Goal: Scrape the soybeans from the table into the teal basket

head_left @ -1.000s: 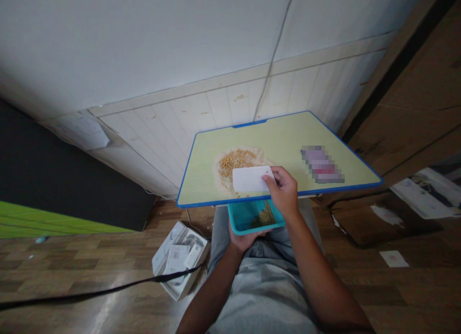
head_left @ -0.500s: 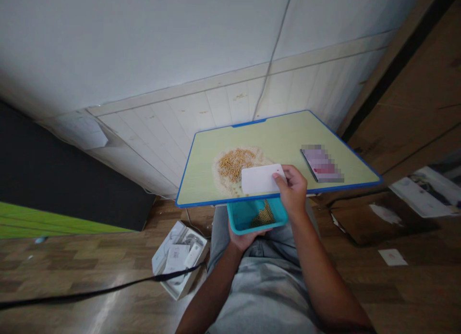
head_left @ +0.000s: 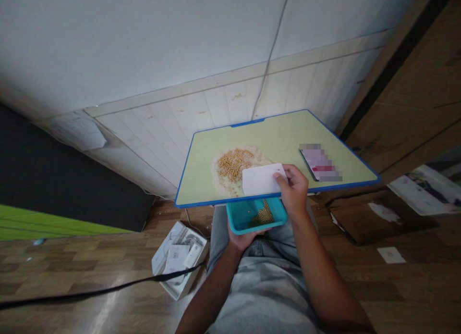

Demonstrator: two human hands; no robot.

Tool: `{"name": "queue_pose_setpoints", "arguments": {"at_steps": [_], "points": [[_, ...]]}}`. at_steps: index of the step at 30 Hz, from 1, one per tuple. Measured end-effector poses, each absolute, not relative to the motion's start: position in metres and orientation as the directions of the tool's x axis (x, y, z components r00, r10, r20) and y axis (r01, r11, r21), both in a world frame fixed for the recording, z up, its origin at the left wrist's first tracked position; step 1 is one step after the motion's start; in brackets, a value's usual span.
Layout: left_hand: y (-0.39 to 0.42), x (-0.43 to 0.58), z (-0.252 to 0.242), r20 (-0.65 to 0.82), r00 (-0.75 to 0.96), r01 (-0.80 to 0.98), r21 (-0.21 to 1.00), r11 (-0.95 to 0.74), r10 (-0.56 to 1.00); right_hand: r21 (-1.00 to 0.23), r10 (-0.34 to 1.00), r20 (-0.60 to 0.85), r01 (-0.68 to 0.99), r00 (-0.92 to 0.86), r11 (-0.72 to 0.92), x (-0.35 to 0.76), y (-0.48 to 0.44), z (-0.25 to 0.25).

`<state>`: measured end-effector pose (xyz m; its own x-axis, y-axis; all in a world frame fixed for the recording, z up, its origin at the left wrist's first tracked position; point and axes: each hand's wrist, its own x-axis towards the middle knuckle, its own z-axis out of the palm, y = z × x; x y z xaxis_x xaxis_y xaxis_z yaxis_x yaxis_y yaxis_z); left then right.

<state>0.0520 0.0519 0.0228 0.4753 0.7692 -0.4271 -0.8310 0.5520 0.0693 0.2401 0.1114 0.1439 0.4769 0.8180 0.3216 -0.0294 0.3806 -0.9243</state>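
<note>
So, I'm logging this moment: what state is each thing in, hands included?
Right hand: closed on the card's end
Card: held above or on the table, contact unclear
Left hand: under the tub, fingers partly hidden
Tub: open-topped, partly filled with beans
Table beans: loose, amid scattered pale grains
Phone: lying flat, display pixelated
Box: open, things inside

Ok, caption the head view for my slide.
The right hand holds a white card beside yellow grains on a blue-edged tabletop, while the left hand holds a teal tub from below.
</note>
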Motion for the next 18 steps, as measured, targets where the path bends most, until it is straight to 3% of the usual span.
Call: {"name": "queue_pose_setpoints", "arguments": {"at_steps": [10,18], "points": [[0.053,0.054,0.022,-0.429,0.463,-0.819,0.128,0.559,0.776,-0.937,0.873,0.315,-0.023,0.372,0.348,0.241,0.112,0.136],[0.052,0.056,0.021,-0.435,0.46,-0.828,0.104,0.55,0.774,-0.93,0.782,0.331,0.041,0.528,0.366,0.254,0.114,0.137]]}}
